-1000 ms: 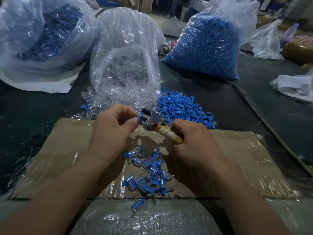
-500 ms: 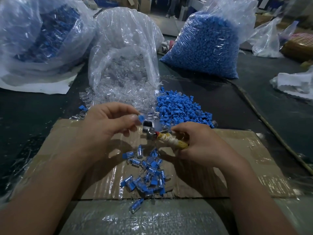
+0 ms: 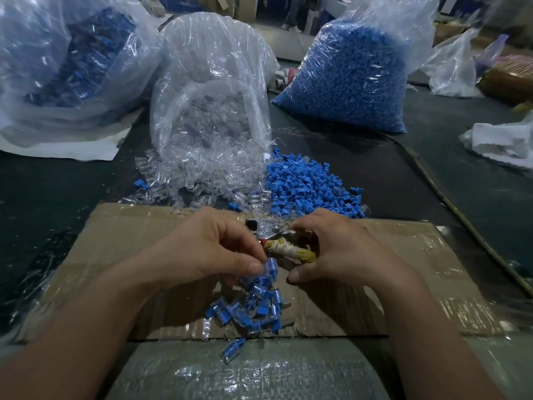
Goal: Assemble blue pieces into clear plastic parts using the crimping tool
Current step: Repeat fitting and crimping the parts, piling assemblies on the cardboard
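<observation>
The left hand [image 3: 202, 249] is dropping away from the crimping tool [image 3: 266, 228], its grip now pinching a joined blue-and-clear piece [image 3: 270, 268] just above the finished pile [image 3: 253, 310] on the cardboard [image 3: 418, 269]; the right hand [image 3: 340, 252] is gripping the taped handle [image 3: 288, 251], so this crimp is looking done

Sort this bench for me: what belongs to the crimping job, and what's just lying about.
In the job: crimping tool in the right hand; blue-and-clear piece pinched by the left hand; loose blue pieces; clear plastic parts; finished pile on the cardboard.
Lying about: crumpled white wrapping; rope; slack plastic bag far right.
</observation>
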Motion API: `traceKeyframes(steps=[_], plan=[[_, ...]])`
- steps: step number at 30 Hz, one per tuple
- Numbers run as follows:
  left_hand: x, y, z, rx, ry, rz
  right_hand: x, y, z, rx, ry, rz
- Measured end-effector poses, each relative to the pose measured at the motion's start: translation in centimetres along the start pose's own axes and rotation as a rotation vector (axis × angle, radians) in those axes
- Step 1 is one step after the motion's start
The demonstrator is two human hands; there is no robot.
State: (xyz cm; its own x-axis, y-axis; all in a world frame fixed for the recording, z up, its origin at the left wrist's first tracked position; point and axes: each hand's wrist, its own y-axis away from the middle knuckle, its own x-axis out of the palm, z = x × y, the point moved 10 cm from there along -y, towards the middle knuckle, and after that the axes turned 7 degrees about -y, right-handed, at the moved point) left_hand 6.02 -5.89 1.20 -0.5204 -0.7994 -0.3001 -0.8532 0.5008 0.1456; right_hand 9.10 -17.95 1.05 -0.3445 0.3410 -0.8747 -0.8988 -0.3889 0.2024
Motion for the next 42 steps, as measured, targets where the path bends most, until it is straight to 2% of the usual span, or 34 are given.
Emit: traceKeyframes(steps=[3, 5, 6, 8, 10, 12, 14, 19, 22, 36, 42], plan=[[-0.7, 0.1, 0.0, -0.005, -0.005, -0.036, 0.2, 0.0, -0.1, 0.005, 0.005, 0.026], [-1.6, 0.1, 0.2, -0.031, 0.014, -0.121, 0.3, 0.0, -0.1, 0.007, -0.004, 0.042], [-2.6, 0.1, 0.5, -0.049, 0.035, -0.228, 0.4, 0.1, -0.2, 0.01, -0.011, 0.048], [-5.9, 1.0, 1.5, -0.085, 0.024, -0.554, 0.5, 0.2, -0.3, 0.015, -0.024, 0.061], [-9.0, 2.8, 1.4, -0.096, -0.22, -0.863, 0.5, 0.2, -0.4, 0.014, -0.037, 0.071], [-10.3, 3.7, 1.0, -0.12, -0.442, -1.004, 0.5, 0.3, -0.4, 0.007, -0.049, 0.081], [-10.6, 3.3, 1.3, -0.136, -0.56, -1.013, 0.5, 0.4, -0.5, 0.002, -0.059, 0.092], [-9.2, 1.0, 2.3, -0.218, -0.803, -0.821, 0.4, 0.4, -0.9, 0.003, -0.1, 0.104], [-9.0, 0.5, 2.6, -0.245, -0.858, -0.781, 0.3, 0.5, -1.0, -0.004, -0.099, 0.107], [-9.2, 0.6, 2.2, -0.139, -0.748, -0.805, 0.3, 0.5, -1.1, 0.017, -0.151, 0.116], [-9.5, 1.7, 1.3, -0.056, -0.63, -0.906, -0.1, 0.6, -1.2, 0.003, -0.187, 0.087]])
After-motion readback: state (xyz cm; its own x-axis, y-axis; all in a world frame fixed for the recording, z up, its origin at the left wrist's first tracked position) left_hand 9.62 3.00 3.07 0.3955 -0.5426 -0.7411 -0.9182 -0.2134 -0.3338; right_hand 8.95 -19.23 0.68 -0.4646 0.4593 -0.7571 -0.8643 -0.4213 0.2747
